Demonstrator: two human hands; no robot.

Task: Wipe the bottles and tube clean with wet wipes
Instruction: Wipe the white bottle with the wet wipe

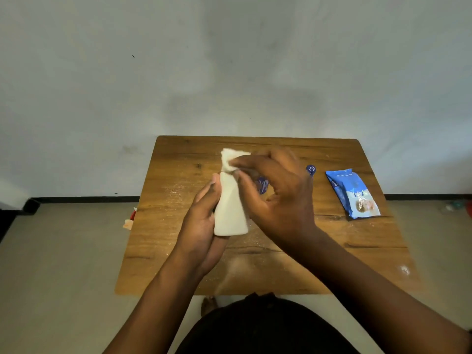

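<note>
My left hand (201,221) grips a white bottle (229,210) by its lower body, holding it upright above the wooden table (255,264). My right hand (278,190) pinches a white wet wipe (233,155) around the bottle's top, so the neck and cap are hidden under the wipe. Behind my right hand, parts of a dark blue item (262,183) and another blue piece (311,169) show on the table; what they are I cannot tell.
A blue pack of wet wipes (353,194) lies at the table's right side. Something red and white (130,219) sits on the floor by the table's left edge. A plain wall rises right behind the table.
</note>
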